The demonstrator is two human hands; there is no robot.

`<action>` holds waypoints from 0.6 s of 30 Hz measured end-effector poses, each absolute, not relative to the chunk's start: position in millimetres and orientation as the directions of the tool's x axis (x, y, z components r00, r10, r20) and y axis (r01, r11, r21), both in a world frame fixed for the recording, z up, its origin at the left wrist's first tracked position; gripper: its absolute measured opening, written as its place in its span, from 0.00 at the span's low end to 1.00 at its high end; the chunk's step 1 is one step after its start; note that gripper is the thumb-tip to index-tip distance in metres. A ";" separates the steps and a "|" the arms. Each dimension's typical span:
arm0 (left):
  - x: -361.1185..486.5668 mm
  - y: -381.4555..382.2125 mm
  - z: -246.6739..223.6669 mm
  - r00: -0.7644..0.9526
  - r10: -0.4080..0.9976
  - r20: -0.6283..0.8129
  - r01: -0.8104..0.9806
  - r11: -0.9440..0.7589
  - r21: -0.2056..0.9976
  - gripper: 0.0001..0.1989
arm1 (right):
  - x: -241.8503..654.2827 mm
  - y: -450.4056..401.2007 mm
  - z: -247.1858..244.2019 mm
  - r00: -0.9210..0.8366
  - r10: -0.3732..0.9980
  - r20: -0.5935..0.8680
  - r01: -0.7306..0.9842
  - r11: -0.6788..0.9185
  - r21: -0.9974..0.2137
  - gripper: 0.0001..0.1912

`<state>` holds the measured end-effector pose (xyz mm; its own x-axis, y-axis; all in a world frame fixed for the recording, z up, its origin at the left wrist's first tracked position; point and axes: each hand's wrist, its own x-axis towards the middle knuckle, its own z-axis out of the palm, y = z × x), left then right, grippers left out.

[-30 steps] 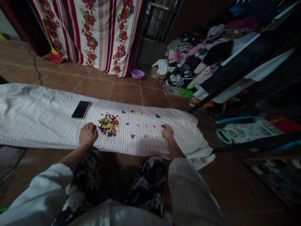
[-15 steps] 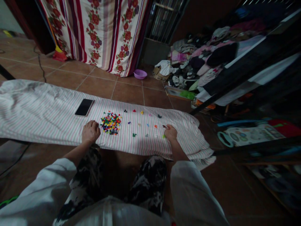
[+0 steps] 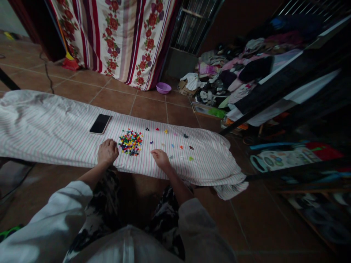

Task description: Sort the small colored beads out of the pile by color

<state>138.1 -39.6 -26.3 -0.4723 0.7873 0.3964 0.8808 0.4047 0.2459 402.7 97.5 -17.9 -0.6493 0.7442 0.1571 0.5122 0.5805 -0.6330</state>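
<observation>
A dense pile of tiny multicoloured beads (image 3: 131,142) lies on a striped cloth (image 3: 74,146). My left hand (image 3: 108,151) rests palm down on the cloth at the pile's left edge, its fingers loosely bent and apart. Right of the pile, my right hand (image 3: 160,158) hovers low over the cloth with thumb and fingers together; no bead shows at its tips. Small single-colour groups stand in rows farther right, among them red beads (image 3: 157,129), yellow beads (image 3: 166,131), brown beads (image 3: 191,147) and light green beads (image 3: 191,158). My right hand covers the dark green group.
A phone (image 3: 100,124) lies on the cloth left of the pile. Beyond the cloth are a purple basin (image 3: 163,87), a floral curtain (image 3: 123,44) and heaped clothes (image 3: 230,69). A dark metal bar (image 3: 257,109) slants on the right.
My right hand has moved left from the brown and light green groups to the space just right of the pile. My left hand stays beside the pile. The view has shifted slightly.
</observation>
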 end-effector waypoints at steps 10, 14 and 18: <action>138.4 -39.6 -24.6 -0.481 0.797 0.366 0.873 0.399 0.280 0.10 | 341.6 37.3 -18.9 -0.723 0.687 0.080 0.575 0.661 -0.483 0.14; 138.1 -39.2 -25.4 -0.488 0.793 0.365 0.869 0.402 0.290 0.11 | 335.5 35.2 -12.6 -0.695 0.718 0.030 0.638 0.636 -0.434 0.11; 137.9 -39.3 -25.6 -0.486 0.792 0.369 0.870 0.399 0.290 0.10 | 331.4 34.5 -10.7 -0.644 0.765 0.008 0.695 0.589 -0.413 0.09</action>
